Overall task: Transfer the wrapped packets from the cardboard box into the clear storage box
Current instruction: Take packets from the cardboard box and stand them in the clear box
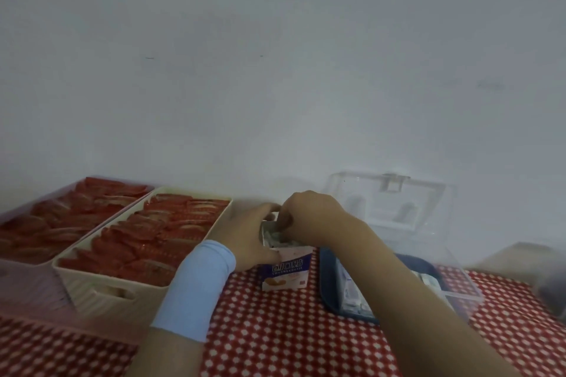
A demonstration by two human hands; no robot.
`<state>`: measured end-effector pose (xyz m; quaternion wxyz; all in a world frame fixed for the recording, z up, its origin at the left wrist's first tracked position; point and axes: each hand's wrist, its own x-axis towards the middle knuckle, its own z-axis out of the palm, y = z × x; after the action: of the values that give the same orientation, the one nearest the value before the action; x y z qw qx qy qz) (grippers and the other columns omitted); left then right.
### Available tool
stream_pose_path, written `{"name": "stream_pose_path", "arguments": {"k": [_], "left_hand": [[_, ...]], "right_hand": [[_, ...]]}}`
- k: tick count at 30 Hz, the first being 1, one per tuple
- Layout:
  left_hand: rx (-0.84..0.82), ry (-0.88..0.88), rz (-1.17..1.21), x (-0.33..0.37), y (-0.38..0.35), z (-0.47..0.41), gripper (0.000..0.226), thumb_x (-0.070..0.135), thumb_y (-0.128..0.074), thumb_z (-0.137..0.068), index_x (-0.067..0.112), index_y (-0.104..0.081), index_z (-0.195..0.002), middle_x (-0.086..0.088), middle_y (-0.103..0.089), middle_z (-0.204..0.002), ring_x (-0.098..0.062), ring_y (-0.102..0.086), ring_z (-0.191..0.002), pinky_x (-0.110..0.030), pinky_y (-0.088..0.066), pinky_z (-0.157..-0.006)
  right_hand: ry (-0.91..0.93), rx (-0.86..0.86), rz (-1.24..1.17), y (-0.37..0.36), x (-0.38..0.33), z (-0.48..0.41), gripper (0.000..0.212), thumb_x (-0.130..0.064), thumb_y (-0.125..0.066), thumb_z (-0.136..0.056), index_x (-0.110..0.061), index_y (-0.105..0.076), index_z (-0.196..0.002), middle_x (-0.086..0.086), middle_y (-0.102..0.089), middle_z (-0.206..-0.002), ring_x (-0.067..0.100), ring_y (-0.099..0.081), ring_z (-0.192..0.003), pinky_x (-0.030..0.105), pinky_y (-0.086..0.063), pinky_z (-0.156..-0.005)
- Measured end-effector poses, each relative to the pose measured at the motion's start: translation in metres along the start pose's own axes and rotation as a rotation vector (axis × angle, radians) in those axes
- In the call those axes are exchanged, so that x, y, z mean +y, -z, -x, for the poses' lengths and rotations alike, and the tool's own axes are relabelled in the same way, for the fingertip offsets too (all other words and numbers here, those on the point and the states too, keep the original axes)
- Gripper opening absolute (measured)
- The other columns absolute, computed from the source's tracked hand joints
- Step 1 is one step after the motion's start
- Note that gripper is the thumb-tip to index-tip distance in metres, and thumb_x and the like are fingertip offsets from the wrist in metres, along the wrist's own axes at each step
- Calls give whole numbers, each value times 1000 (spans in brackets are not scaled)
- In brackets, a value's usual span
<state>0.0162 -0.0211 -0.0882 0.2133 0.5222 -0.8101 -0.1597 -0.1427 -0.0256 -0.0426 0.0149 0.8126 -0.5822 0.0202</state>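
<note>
A small white and purple cardboard box (286, 269) stands upright on the red dotted tablecloth, its top open. My left hand (249, 234) wraps around its left side and holds it. The fingers of my right hand (306, 214) reach down into the open top and pinch a wrapped packet (277, 237) there. To the right sits the clear storage box (459, 291) with a dark blue base, its clear lid (386, 202) raised against the wall. White wrapped packets (349, 288) lie inside it, partly hidden by my right forearm.
Two trays full of red wrapped packets stand at the left: a cream one (101, 288) and a pinkish one (18, 272) beyond it. A white wall rises right behind the table. A blurred grey object (551, 291) sits at the far right edge.
</note>
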Motion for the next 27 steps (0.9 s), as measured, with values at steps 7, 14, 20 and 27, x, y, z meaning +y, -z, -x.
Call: {"name": "stream_pose_path", "arguments": {"k": [7,14,20,27], "left_hand": [[48,24,152,4,8,-3,39,37,-59,-92,32,-60,-130,10,-58,-132,-12,-54,-121,-29,-42,-102],[234,41,-5,2,-2,-10,17,25,-65,-92,27,-75,-106,4,-59,-116,-13,-50,-115,-24,-41,-94],[271,15,6,-1,-8,-12,11,32,-66,-90,32,-76,-92,10,-64,-101,-11,-52,-98,-26,-43,-86],[342,-6,54,-8,-15,-15,11,37,-61,-93,35,-63,-83,18,-62,-85,-1,-53,-86,-23,-41,-74]], "right_hand": [[-21,32,118,-13,-3,-10,17,-34,-59,-94,-25,-70,-85,-6,-61,-76,13,-56,-64,24,-38,-51],[-53,138,-29,-11,7,3,18,-32,-59,-96,-33,-73,-107,-8,-71,-100,13,-64,-88,29,-54,-76],[-90,287,-258,-22,14,15,12,-35,-57,-98,-33,-67,-105,-12,-70,-105,10,-63,-93,30,-54,-82],[-129,284,-423,-27,18,19,27,-38,-67,-92,-34,-67,-118,-15,-72,-103,2,-63,-86,25,-53,-77]]}}
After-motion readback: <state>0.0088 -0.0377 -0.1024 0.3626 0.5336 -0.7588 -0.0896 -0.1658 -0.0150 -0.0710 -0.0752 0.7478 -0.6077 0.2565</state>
